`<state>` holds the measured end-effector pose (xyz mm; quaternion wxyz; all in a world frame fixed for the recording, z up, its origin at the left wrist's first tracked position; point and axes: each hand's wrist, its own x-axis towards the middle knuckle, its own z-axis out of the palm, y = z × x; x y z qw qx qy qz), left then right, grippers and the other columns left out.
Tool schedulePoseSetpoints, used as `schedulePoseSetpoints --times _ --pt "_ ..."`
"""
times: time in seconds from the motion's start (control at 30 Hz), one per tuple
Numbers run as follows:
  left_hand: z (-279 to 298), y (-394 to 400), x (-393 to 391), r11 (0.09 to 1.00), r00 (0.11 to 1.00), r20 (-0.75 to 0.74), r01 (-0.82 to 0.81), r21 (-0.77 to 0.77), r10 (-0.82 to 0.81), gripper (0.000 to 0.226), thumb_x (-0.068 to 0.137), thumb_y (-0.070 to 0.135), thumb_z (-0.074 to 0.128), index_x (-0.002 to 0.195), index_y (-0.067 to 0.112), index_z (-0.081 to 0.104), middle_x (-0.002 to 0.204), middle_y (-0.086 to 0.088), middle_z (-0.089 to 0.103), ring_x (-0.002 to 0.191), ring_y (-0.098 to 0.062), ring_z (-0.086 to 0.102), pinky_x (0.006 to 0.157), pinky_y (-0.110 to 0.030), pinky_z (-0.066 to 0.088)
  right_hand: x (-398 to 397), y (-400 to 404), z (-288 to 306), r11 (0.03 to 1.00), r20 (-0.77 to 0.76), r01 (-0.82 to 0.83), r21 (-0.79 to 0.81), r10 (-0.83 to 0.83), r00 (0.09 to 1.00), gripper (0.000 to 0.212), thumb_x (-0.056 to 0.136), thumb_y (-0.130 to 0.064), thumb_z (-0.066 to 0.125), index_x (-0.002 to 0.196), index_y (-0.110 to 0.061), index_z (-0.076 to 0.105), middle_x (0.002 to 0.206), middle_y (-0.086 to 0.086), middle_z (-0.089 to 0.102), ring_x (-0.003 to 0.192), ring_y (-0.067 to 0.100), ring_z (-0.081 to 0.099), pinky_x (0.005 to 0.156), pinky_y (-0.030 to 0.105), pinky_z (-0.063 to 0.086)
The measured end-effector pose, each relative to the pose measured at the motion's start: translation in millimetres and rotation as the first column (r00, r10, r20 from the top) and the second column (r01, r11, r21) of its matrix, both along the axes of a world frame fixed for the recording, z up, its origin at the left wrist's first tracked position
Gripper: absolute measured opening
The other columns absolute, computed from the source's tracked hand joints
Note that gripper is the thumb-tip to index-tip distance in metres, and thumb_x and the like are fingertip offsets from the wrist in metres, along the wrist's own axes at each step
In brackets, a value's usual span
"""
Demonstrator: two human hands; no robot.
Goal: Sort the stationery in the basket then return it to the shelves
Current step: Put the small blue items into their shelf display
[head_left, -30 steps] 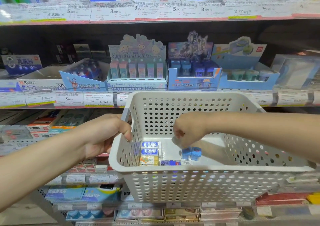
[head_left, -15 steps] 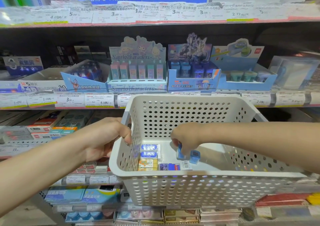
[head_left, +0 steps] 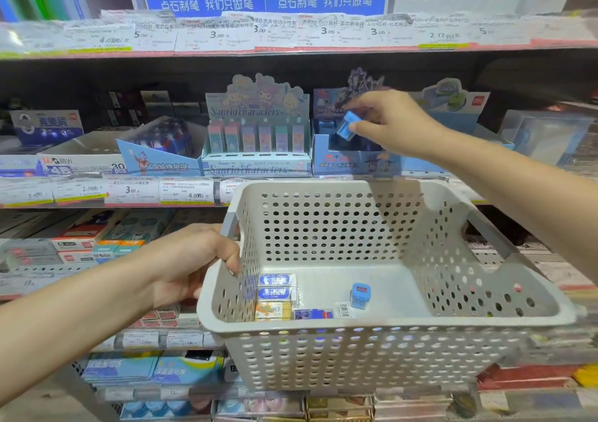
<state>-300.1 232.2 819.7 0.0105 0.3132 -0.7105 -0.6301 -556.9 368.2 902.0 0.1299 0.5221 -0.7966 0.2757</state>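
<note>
My left hand (head_left: 191, 260) grips the left handle of a white perforated basket (head_left: 372, 350) held in front of the shelves. My right hand (head_left: 393, 124) is raised to the middle shelf and pinches a small blue sharpener (head_left: 347, 125) just over the blue display box (head_left: 352, 159) of similar items. On the basket floor lie two blue-labelled erasers (head_left: 276, 287), an orange-labelled eraser (head_left: 272, 311), a dark blue eraser (head_left: 313, 314) and another blue sharpener (head_left: 359, 295).
The middle shelf holds a Sanrio eraser display (head_left: 257, 137), a slanted blue box (head_left: 158, 153) to its left and a green-item display (head_left: 453, 104) at the right. Price tags (head_left: 129, 192) line the shelf edges. Lower shelves carry boxed erasers (head_left: 74, 243).
My right hand lifted out of the basket with one blue sharpener and rose to the blue display box on the middle shelf. One sharpener stayed on the basket floor. My left hand kept its grip.
</note>
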Motion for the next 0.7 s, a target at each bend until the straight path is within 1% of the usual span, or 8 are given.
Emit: schedulePoseSetpoints --times 0.13,0.17,0.27,0.37,0.47,0.53,0.63,0.7 --pt "0.0 0.4 0.1 1.000 1.000 -0.001 0.015 -0.008 -0.015 0.062 0.034 0.003 0.061 0.096 0.006 0.066 0.079 -0.021 0.065 0.080 -0.037 0.056 0.080 -0.049 0.035 -5.2 -16.1 -8.3 0.998 -0.071 0.010 0.069 -0.005 0.997 0.041 0.090 -0.019 0.062 0.128 -0.009 0.055 0.121 0.011 0.062 0.104 0.023 0.060 0.091 0.029 0.047" --pt "0.3 1.0 0.5 1.000 1.000 0.000 0.008 -0.006 -0.008 0.060 0.036 0.002 0.060 0.096 0.006 0.066 0.079 -0.021 0.064 0.080 -0.037 0.055 0.079 -0.049 0.034 -5.5 -19.5 -8.7 0.997 -0.072 0.014 0.073 -0.009 0.997 0.039 0.089 -0.020 0.062 0.126 -0.009 0.056 0.120 0.011 0.063 0.104 0.024 0.060 0.091 0.029 0.047" --pt "0.7 1.3 1.9 1.000 1.000 -0.004 -0.027 0.007 0.027 0.067 0.025 0.007 0.063 0.092 0.007 0.066 0.084 -0.024 0.057 0.082 -0.037 0.050 0.080 -0.048 0.031 -4.9 -26.2 -7.1 0.997 -0.065 0.008 0.079 -0.003 0.998 0.030 0.089 -0.017 0.063 0.117 -0.007 0.063 0.114 0.010 0.066 0.100 0.023 0.062 0.086 0.026 0.046" --pt "1.6 1.2 3.3 0.999 0.999 0.002 -0.037 0.013 0.037 0.069 0.025 0.009 0.064 0.094 0.005 0.067 0.086 -0.025 0.058 0.083 -0.038 0.051 0.082 -0.049 0.031 -5.0 -31.2 -5.4 0.996 -0.066 0.008 0.085 -0.002 0.998 0.027 0.089 -0.016 0.063 0.115 -0.008 0.065 0.112 0.009 0.067 0.098 0.022 0.061 0.087 0.028 0.046" --pt "2.0 -0.9 3.9 0.999 0.999 0.020 -0.038 -0.004 0.038 0.063 0.036 0.002 0.061 0.099 0.002 0.067 0.087 -0.026 0.061 0.083 -0.039 0.053 0.083 -0.050 0.032 -5.5 -34.4 -6.3 0.992 -0.055 -0.008 0.129 0.015 0.998 0.026 0.087 -0.018 0.065 0.111 -0.008 0.067 0.108 0.008 0.067 0.090 0.019 0.058 0.082 0.027 0.046" --pt "2.0 -1.9 3.2 0.999 0.999 0.022 -0.050 -0.009 0.050 0.057 0.044 0.001 0.056 0.100 0.001 0.065 0.086 -0.026 0.060 0.083 -0.039 0.053 0.082 -0.050 0.032 -5.4 -34.1 -7.9 0.991 -0.048 -0.015 0.131 0.021 0.999 0.025 0.087 -0.018 0.065 0.109 -0.007 0.068 0.107 0.007 0.067 0.090 0.019 0.058 0.083 0.026 0.045" --pt "2.7 -2.2 1.6 0.998 0.998 0.014 -0.057 -0.023 0.057 0.053 0.045 0.000 0.055 0.097 0.003 0.065 0.082 -0.024 0.059 0.081 -0.038 0.052 0.080 -0.047 0.032 -4.8 -31.8 -11.6 0.996 -0.031 -0.010 0.088 0.013 0.999 0.025 0.090 -0.010 0.056 0.110 -0.005 0.069 0.115 0.007 0.067 0.102 0.022 0.061 0.086 0.025 0.044" --pt "4.2 -1.4 0.5 0.997 0.998 0.017 -0.064 -0.032 0.065 0.049 0.045 0.000 0.054 0.093 0.004 0.065 0.080 -0.022 0.062 0.079 -0.037 0.055 0.080 -0.049 0.037 -2.1 -30.2 -12.7 0.996 0.008 -0.010 0.090 0.009 1.000 0.035 0.088 0.001 0.044 0.110 -0.004 0.069 0.119 0.008 0.066 0.109 0.023 0.059 0.091 0.026 0.044"
